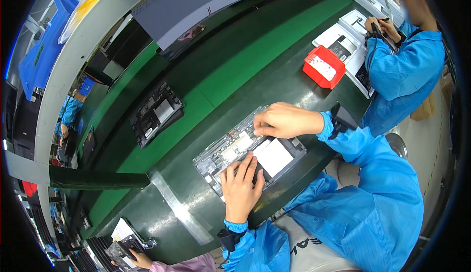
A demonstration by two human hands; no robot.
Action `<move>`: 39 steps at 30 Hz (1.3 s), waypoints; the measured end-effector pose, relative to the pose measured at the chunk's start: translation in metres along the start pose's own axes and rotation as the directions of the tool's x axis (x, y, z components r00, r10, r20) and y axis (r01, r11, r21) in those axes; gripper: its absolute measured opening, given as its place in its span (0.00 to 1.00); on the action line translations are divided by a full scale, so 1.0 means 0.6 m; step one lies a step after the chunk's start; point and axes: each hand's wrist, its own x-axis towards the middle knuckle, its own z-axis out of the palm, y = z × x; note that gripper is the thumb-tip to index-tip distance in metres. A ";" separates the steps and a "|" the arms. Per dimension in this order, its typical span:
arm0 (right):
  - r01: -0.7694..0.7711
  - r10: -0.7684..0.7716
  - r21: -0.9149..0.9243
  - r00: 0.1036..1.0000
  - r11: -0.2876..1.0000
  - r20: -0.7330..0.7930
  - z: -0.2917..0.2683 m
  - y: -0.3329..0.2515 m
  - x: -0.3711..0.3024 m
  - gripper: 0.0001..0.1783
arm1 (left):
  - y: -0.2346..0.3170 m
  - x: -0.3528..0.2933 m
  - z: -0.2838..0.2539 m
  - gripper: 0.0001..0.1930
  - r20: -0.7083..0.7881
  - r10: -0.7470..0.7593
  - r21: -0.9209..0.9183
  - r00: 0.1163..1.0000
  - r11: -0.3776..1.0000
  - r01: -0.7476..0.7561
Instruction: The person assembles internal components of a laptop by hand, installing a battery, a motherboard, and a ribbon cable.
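Workbench (235, 70), long and green, runs before us. On its near edge lies an opened laptop base (250, 149), insides showing. Our left hand (241, 186) rests flat on it, fingers spread, gripping nothing. Our right hand (282, 121) curls at its far edge, fingertips pinched; what they hold we cannot tell. Further along sits a red tray (324, 67).

A white rectangular label (274, 156) lies on the opened laptop base (221, 156), between both hands.
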 end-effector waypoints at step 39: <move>0.439 -0.510 -0.521 0.860 0.732 0.008 0.076 -0.032 -0.037 0.23 | 0.017 -0.025 -0.027 0.24 -0.051 -0.026 -0.165 0.998 0.986 0.018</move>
